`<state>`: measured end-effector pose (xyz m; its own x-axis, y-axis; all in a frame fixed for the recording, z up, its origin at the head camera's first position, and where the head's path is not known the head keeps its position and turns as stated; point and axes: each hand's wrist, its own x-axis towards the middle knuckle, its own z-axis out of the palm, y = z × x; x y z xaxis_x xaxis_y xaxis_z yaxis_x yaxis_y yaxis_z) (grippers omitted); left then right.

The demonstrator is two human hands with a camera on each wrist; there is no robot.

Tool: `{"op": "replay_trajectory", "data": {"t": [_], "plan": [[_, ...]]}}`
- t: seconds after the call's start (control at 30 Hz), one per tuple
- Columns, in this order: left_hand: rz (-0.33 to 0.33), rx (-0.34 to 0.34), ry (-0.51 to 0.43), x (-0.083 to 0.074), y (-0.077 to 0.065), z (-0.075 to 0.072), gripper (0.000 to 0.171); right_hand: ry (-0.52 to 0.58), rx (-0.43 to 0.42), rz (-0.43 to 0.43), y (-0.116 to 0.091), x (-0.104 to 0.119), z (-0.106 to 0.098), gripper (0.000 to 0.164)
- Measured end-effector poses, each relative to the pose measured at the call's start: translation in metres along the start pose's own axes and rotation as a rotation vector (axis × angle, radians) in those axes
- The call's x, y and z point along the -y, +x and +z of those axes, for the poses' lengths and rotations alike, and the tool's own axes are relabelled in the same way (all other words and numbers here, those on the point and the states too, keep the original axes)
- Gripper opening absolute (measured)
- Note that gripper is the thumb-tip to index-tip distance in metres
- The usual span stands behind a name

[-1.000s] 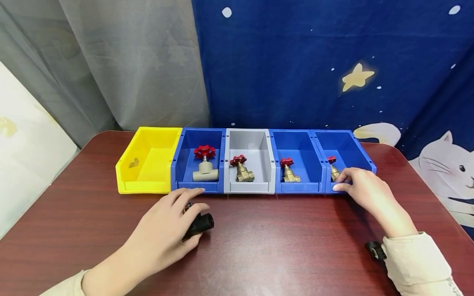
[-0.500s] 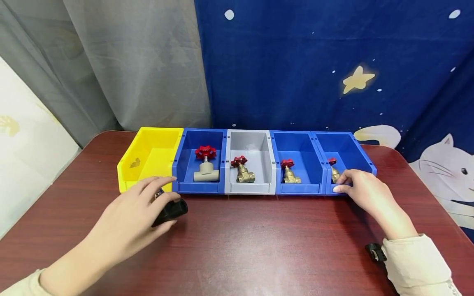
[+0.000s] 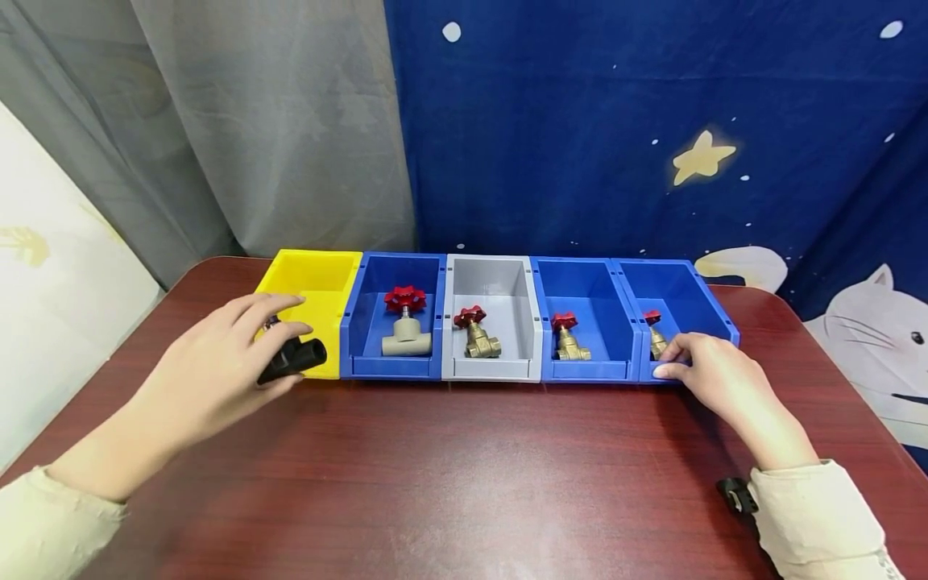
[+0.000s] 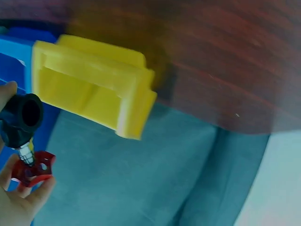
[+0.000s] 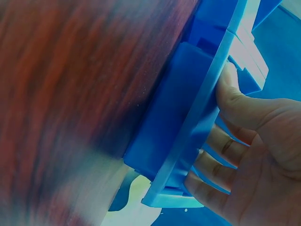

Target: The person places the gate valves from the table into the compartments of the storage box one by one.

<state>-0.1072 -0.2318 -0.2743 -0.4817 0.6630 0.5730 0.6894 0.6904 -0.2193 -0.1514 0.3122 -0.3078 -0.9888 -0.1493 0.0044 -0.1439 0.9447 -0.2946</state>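
My left hand holds a black valve over the front of the yellow bin, partly covering that bin in the head view. In the left wrist view the valve's red handwheel sits among the fingers, and its round pipe opening faces the camera. At the right end of the row, my right hand pinches the front wall of the last blue bin. Inside that bin, a brass valve with a red handwheel is partly hidden by the fingers.
Between the end bins stand a blue bin with a grey tee-shaped valve, a grey bin with a brass valve, and another blue bin with a brass valve. Curtains hang behind the brown table.
My left hand has carried the black valve leftward and up, from in front of the second bin to the yellow bin. My right hand stays on the last blue bin.
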Motion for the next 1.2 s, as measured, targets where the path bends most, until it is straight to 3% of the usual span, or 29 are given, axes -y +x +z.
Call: {"op": "replay_trajectory", "data": {"t": [0.13,0.23,0.37,0.57,0.7,0.93,1.2], "plan": [[0.021,0.025,-0.012,0.018,0.003,0.003,0.06,0.0,0.003,0.001,0.001,0.0,0.0,0.013],[0.041,0.082,-0.028,0.031,0.004,0.004,0.043,0.001,0.007,0.002,0.001,0.0,0.0,0.013],[0.088,0.158,-0.044,0.045,0.007,0.008,0.054,0.001,0.006,0.0,0.001,0.0,0.0,0.013],[0.105,0.244,-0.058,0.058,0.012,0.02,0.051,0.001,0.008,-0.001,0.001,-0.001,-0.001,0.012],[0.064,0.347,-0.057,0.063,0.022,0.026,0.055,0.001,0.011,0.002,0.001,-0.001,-0.001,0.012],[-0.072,0.511,-0.091,0.066,0.038,0.037,0.055,-0.001,0.008,0.007,0.0,-0.002,-0.002,0.014],[-0.191,0.592,-0.147,0.07,0.037,0.052,0.057,-0.003,0.01,0.004,0.001,0.0,-0.001,0.014]]}}
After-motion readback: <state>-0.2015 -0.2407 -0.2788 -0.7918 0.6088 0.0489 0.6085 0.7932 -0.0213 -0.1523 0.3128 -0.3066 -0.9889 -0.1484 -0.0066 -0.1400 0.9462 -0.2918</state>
